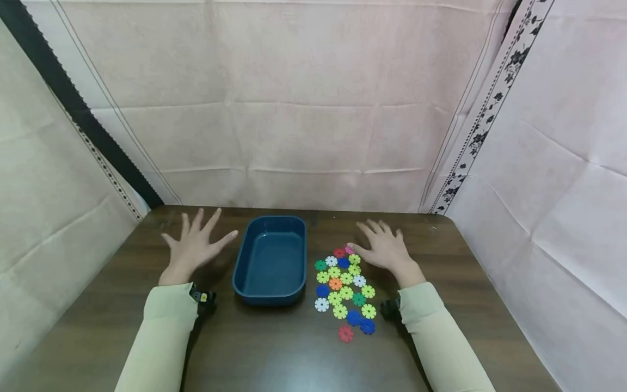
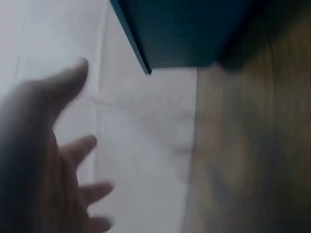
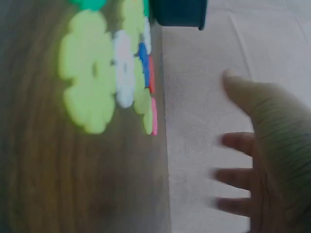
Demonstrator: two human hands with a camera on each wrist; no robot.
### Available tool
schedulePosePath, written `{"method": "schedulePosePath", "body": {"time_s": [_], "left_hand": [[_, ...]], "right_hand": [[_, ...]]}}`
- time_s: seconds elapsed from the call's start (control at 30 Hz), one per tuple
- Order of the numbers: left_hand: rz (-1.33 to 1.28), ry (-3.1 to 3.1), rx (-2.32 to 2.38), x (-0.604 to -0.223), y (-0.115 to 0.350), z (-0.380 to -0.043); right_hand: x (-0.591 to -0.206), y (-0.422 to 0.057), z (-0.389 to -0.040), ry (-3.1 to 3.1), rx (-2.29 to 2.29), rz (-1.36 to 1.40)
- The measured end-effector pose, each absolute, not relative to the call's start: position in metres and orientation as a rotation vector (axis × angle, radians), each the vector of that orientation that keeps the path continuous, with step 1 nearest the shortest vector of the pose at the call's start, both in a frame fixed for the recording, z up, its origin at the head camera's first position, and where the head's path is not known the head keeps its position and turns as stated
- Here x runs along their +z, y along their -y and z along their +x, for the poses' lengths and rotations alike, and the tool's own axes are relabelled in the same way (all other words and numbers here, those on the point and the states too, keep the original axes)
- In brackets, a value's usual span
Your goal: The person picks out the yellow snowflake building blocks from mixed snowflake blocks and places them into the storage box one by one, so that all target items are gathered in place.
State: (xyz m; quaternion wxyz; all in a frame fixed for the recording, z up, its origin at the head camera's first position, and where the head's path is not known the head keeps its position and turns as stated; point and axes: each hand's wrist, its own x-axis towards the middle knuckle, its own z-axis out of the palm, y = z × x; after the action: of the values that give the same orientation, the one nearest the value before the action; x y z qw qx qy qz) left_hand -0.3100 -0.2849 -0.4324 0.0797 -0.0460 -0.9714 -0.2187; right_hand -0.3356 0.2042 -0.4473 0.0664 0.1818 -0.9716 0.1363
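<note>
My left hand point(image 1: 193, 247) is spread with nothing in it, just left of a dark blue rectangular tray point(image 1: 269, 294). In the left wrist view its thumb and fingers point(image 2: 97, 191) reach out apart from the tray's side point(image 2: 180, 34). On the tray's right lies a loose group of flat flower-shaped plastic discs, among them a yellow-green disc point(image 1: 368, 311), a white disc point(image 1: 321, 305), a blue disc point(image 1: 367, 326), a red disc point(image 1: 345, 334) and an orange disc point(image 1: 335, 283). My right hand point(image 1: 387, 250), fingers spread and holding nothing, is beside the group's upper right, thumb overlapping the pink disc point(image 1: 349, 250).
All of this is on a brown wooden table point(image 1: 245, 348). A pale cloth point(image 1: 313, 109) hangs behind its far edge, and more cloth closes the left and right sides. Dark straps with a small device point(image 1: 203, 297) circle my wrists.
</note>
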Motion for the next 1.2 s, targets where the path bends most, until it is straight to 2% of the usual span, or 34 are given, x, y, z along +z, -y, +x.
{"method": "schedulePosePath", "body": {"time_s": [0.17,0.33,0.6,0.9,1.2], "left_hand": [[-0.314,2.687,-1.898,-0.452,0.27,-0.322],[-0.343,2.391,-2.363,-0.475,0.258,-0.329],[-0.48,2.246,-2.509,-0.485,0.253,-0.324],[-0.562,2.244,-2.432,-0.486,0.249,-0.324],[-0.505,2.217,-2.491,-0.487,0.248,-0.317]], "right_hand": [[-0.456,-0.209,-0.341,3.008,0.921,0.664],[-0.467,-0.211,-0.346,3.0,1.039,0.644],[-0.471,-0.215,-0.351,3.011,1.002,0.683],[-0.465,-0.218,-0.355,3.0,1.057,0.683],[-0.474,-0.219,-0.356,3.042,1.019,0.656]]}}
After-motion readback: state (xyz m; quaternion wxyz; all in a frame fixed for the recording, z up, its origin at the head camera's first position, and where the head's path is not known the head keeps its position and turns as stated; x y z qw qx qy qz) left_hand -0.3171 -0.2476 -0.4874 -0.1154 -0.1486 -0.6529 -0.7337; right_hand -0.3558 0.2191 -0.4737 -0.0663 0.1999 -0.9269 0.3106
